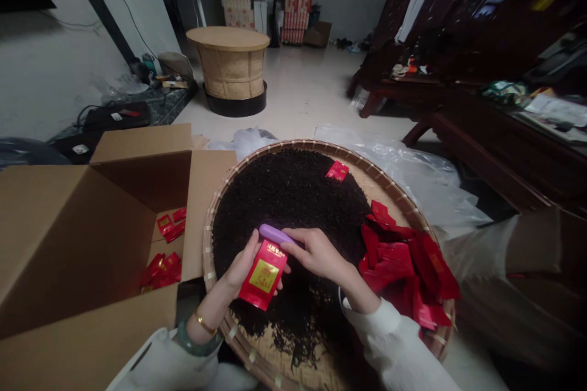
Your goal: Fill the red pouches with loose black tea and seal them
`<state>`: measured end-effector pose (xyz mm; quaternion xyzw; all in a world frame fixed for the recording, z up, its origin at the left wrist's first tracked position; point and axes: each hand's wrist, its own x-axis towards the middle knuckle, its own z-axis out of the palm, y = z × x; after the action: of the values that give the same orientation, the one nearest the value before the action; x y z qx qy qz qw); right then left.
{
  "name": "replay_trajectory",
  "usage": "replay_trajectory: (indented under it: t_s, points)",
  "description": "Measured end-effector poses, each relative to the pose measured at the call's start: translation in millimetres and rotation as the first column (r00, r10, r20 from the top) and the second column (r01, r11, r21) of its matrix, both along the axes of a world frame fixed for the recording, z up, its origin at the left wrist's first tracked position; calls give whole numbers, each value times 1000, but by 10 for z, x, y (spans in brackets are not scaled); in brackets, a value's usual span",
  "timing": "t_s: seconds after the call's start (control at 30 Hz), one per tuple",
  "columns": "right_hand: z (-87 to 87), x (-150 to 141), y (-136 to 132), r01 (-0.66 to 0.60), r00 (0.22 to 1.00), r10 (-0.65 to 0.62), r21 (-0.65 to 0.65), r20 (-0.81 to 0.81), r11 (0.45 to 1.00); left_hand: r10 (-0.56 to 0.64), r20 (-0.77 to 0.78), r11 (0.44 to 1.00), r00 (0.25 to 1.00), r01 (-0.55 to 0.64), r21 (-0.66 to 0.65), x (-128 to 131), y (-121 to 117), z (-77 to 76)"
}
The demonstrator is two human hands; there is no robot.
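Observation:
My left hand [245, 259] is closed around a red tea packet [262, 275] with a yellow label and gold characters along its top. The packet tilts upright over a round bamboo tray [300, 382]. In the fingers of my right hand [316, 250] is a smooth purple bar-shaped tool [275, 234], lying along the packet's top edge; its exact kind is unclear. Dark, twisted tea leaves [288, 195] cover much of the tray. A pile of red packets [394, 263] rests at the tray's right side, and a single red packet [337, 171] lies on the leaves near the far rim.
Left of the tray stands an open cardboard box [92, 244] with several red packets [162, 272] inside. Clear plastic sheeting [398, 171] spreads over the floor beyond the tray. Dark wooden furniture [495, 146] fills the right side. A round woven stand [232, 70] is farther back.

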<state>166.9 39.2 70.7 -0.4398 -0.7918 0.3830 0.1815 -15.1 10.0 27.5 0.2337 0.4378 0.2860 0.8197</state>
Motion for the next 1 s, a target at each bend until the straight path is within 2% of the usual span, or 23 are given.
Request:
replay_trajectory:
  t_s: [0.63, 0.77, 0.83, 0.9, 1.0]
  points:
    - [-15, -7, -9, 2, 1000, -3, -28, -19, 1000, -7, -5, 1000, 1000, 7, -18, -2, 4, -6]
    - [-98, 61, 25, 86, 994, -87, -13, -70, 996, -9, -13, 999, 1000, 8, -32, -2, 11, 41]
    - [-194, 122, 45, 192, 981, -192, 26, -14, 981, 0, 6, 1000, 1000, 0, -15, -2, 10, 59]
    - [-324, 183, 50, 291, 944, -303, 104, 132, 951, 3, 26, 1000, 1000, -3, 3, -2, 7, 63]
    - [-517, 246, 19, 310, 857, -375, 226, 355, 923, 31, 37, 999, 999, -32, 28, 0, 9, 50]
